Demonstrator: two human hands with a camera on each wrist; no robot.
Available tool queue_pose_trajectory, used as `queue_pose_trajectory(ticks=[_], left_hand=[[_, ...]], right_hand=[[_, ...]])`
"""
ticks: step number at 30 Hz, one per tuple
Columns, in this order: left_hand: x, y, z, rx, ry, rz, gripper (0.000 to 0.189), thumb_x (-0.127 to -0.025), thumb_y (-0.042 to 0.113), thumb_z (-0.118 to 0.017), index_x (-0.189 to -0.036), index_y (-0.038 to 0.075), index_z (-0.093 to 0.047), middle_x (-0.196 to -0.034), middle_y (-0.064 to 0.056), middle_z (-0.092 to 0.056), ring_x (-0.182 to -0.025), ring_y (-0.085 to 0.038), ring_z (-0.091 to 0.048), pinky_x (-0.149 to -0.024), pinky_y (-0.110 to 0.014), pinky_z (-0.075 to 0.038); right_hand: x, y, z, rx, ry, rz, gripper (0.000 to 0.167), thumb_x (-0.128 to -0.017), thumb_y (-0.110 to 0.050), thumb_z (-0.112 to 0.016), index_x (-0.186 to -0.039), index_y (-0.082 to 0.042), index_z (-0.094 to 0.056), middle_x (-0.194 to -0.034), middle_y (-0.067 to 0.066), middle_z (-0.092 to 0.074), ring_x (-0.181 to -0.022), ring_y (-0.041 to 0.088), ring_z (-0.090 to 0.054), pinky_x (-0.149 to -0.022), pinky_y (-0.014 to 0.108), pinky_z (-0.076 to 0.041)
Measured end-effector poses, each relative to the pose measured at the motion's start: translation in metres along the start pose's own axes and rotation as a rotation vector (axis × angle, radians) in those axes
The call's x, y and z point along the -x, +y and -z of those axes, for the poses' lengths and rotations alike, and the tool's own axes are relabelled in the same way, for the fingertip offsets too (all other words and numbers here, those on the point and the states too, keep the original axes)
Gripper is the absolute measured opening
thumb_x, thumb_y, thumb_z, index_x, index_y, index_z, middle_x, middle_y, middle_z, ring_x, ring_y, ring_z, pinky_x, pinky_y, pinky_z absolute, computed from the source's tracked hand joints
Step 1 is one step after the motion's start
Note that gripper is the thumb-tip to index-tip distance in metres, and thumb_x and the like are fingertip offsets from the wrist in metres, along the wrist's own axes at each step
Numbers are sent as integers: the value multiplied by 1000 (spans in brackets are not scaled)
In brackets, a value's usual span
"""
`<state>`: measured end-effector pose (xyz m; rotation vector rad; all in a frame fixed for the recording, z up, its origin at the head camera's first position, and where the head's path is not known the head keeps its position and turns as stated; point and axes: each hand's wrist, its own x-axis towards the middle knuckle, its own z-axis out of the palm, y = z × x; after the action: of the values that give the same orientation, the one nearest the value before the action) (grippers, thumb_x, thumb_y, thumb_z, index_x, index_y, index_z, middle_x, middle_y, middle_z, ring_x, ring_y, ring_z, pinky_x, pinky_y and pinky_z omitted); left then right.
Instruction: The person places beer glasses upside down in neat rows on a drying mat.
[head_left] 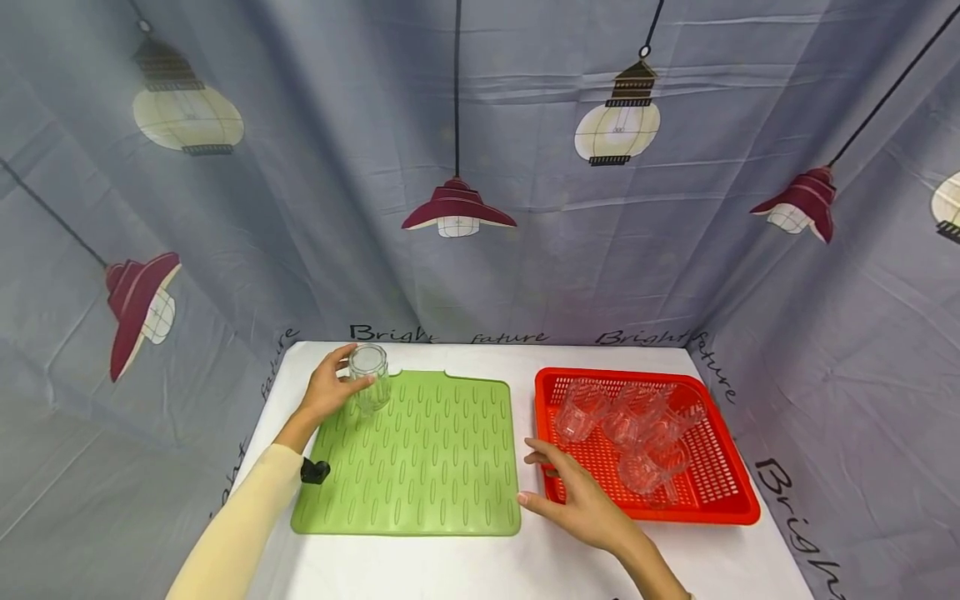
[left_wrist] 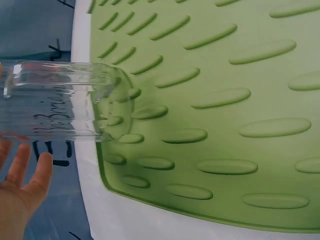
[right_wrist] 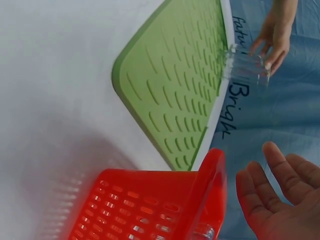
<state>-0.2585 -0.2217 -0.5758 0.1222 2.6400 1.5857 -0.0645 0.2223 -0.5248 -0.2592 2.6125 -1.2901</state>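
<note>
An upside-down clear glass mug [head_left: 370, 379] stands at the far left corner of a green ridged mat [head_left: 420, 467], its mouth on the mat. My left hand [head_left: 330, 389] holds it near its upturned base, thumb on one side and fingers on the other. In the left wrist view, the glass mug [left_wrist: 65, 102] lies across the left side with fingertips beside it. My right hand [head_left: 581, 504] hangs over the near left rim of a red basket [head_left: 550, 417], fingers spread and holding nothing. In the right wrist view, that hand [right_wrist: 285, 195] appears beside the basket's rim.
Several clear glass mugs [head_left: 641, 417] lie in the red basket, right of the mat. Mat and basket sit on a white table [head_left: 420, 567]. A grey-blue curtain [head_left: 525, 283] printed with lamps and lettering surrounds the table's back and sides.
</note>
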Motion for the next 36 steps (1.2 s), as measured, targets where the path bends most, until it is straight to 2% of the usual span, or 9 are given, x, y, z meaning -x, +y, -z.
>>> queue_pose_trajectory(ticks=[4,8,12,18,27,32,36], left_hand=[[9,5,8,37,32,-32,85,-98,18,-81,-167,5,-34,-172,-23,-36,-156,-49,-39,-127,-65,-42],[22,12,13,61,65,-76,84,-98,20,-81,-167,6,-36,-171,-22,-38,-156,-49,-39,-128,-66,-41],[40,20,10,81,84,-128,82,-97,20,-82,-165,7,-39,-168,-22,-43,-153,-47,-43,-126,-67,-41],[78,29,-5,96,100,-185,78,-95,15,-84,-161,5,-46,-162,-22,-51,-149,-43,-48,-122,-64,-46],[134,31,-41,140,16,-181,75,-92,14,-87,-158,11,-51,-158,-15,-57,-145,-41,-54,-118,-64,-51],[151,29,-57,169,-41,-187,73,-92,16,-87,-157,16,-53,-157,-10,-58,-143,-34,-57,-116,-60,-55],[155,29,-60,192,-27,-185,72,-92,14,-87,-156,10,-54,-155,-9,-59,-141,-22,-59,-118,-53,-56]], right_hand=[[0,0,0,9,-3,-5,83,-92,-52,-83,-161,-30,-45,-143,-4,-66,-138,26,-61,-118,58,-51],[0,-1,-1,13,-4,-11,82,-92,-51,-84,-161,-30,-46,-145,-6,-65,-138,24,-61,-118,57,-52],[1,-1,0,8,1,-25,79,-91,-48,-85,-159,-35,-46,-145,-6,-65,-138,22,-61,-119,53,-53],[2,0,0,10,8,-24,78,-92,-47,-85,-158,-35,-46,-147,-5,-64,-141,24,-60,-120,48,-54],[2,0,2,19,11,-8,81,-93,-51,-82,-161,-26,-46,-152,2,-62,-142,23,-59,-120,53,-53],[2,1,3,15,20,-3,81,-93,-51,-82,-161,-25,-46,-152,0,-62,-141,22,-59,-118,54,-54],[2,2,3,21,29,10,80,-93,-51,-82,-161,-26,-47,-150,-4,-63,-140,22,-60,-117,52,-55]])
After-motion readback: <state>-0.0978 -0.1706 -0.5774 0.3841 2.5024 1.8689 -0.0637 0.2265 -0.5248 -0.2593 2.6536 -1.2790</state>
